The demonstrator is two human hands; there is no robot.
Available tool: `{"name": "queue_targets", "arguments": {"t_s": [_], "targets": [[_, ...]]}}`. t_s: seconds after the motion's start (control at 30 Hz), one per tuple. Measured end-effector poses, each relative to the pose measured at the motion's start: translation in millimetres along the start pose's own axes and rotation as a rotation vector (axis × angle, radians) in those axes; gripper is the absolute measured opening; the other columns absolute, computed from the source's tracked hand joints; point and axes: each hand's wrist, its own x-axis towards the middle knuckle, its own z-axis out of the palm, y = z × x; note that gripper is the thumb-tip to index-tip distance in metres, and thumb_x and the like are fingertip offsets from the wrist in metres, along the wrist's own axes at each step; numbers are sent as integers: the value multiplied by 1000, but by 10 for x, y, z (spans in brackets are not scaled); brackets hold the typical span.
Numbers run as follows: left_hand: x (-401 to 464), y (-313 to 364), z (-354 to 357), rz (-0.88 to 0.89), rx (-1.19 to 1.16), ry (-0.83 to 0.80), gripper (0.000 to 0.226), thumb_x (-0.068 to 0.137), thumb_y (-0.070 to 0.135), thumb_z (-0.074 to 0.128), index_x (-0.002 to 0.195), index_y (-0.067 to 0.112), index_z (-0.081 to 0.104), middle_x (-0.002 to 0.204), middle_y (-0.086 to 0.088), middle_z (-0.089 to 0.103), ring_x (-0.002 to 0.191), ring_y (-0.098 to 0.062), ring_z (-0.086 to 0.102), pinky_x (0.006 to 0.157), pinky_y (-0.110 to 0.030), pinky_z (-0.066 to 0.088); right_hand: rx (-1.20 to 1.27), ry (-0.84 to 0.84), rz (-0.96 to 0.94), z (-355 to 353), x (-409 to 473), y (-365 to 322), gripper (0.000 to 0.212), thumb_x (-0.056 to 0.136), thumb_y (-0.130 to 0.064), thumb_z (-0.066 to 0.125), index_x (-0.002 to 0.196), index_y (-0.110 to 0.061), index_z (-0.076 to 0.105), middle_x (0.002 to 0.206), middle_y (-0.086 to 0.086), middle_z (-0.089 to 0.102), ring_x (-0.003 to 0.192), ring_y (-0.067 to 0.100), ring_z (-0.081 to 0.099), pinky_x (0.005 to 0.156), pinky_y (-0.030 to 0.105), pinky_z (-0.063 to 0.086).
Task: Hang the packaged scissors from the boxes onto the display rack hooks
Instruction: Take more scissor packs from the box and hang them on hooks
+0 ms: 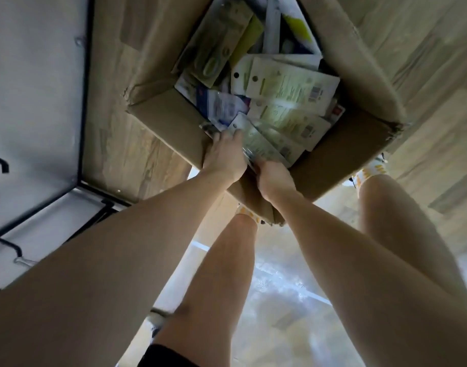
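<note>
An open cardboard box [171, 115] sits on the wood floor, filled with several packaged scissors on green-and-white and blue cards. Both my arms reach down into its near corner. My left hand [224, 154] grips the top end of one carded scissors pack [256, 141], fingers curled over its edge near the hang hole. My right hand [273, 178] holds the lower end of the same pack, fingers curled under and hidden. More packs [290, 86] lie stacked behind it.
The display rack's white panel [36, 75] with a black frame stands at the left, with black hooks [2, 162] sticking out. My legs stand just behind the box. Box flaps [359, 75] stick out to the right.
</note>
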Motion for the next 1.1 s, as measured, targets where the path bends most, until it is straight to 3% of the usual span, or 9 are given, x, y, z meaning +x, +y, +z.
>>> {"name": "queue_targets", "arguments": {"t_s": [0.17, 0.27, 0.37, 0.47, 0.6, 0.7, 0.77, 0.9, 1.1], "targets": [[8, 34, -96, -14, 169, -64, 46, 94, 10, 48, 139, 16, 44, 146, -11, 29, 135, -34, 25, 103, -42, 37, -54, -201, -20, -42, -144, 0, 37, 94, -3, 45, 127, -17, 52, 141, 8, 41, 122, 30, 50, 99, 42, 47], [90, -6, -118, 32, 320, -50, 47, 95, 15, 46, 142, 18, 43, 153, -10, 24, 140, -36, 19, 110, -46, 30, 9, -151, 19, -148, -54, 81, 30, 94, -4, 50, 122, -13, 53, 133, 11, 48, 115, 31, 56, 94, 39, 48], [195, -96, -62, 48, 465, -80, 61, 97, 26, 44, 154, 23, 24, 162, -13, 9, 147, -39, 5, 117, -55, 15, 35, -23, 52, -268, 86, 165, 36, 92, -9, 59, 128, -7, 51, 132, 15, 50, 116, 34, 55, 94, 39, 47], [233, -110, -10, -5, 540, -69, 61, 94, 26, 47, 152, 20, 29, 157, -18, 23, 143, -41, 17, 115, -54, 20, 75, 15, 77, -328, 216, 217, 46, 91, -9, 61, 134, -4, 45, 133, 16, 50, 121, 33, 52, 96, 40, 46], [296, -93, -79, 15, 563, -24, 44, 90, 24, 53, 133, 20, 54, 143, -11, 40, 132, -33, 30, 104, -46, 30, 115, 287, -198, -315, 196, 126, 11, 89, -17, 54, 95, -9, 50, 93, 9, 58, 86, 26, 56, 73, 39, 52], [401, -175, -156, 51, 575, 24, 50, 92, 22, 52, 141, 23, 46, 149, -10, 34, 138, -34, 26, 104, -47, 31, 71, 247, -420, -208, 72, -30, 19, 86, -31, 47, 88, -14, 54, 73, 2, 60, 66, 26, 58, 54, 34, 51], [470, -245, -202, 40, 517, 25, 55, 94, 19, 50, 147, 24, 37, 153, -10, 31, 141, -35, 23, 106, -49, 30, 9, 199, -437, -94, 25, -111, 20, 90, -27, 51, 97, -10, 60, 85, 9, 67, 74, 32, 66, 59, 36, 54], [571, -306, -260, 47, 439, -16, 45, 95, 10, 46, 140, 17, 46, 142, -13, 42, 126, -35, 43, 98, -45, 38, -50, 33, -107, 73, 122, -210, 40, 99, -20, 53, 133, -5, 42, 131, 19, 54, 118, 37, 55, 91, 43, 47], [609, -340, -280, 87, 420, 29, 35, 97, 7, 43, 130, 14, 54, 137, -15, 43, 118, -34, 48, 90, -45, 42, -122, -95, 30, 191, 375, -229, 34, 99, 2, 37, 131, -4, 46, 126, 23, 60, 115, 38, 60, 86, 42, 51]]}}
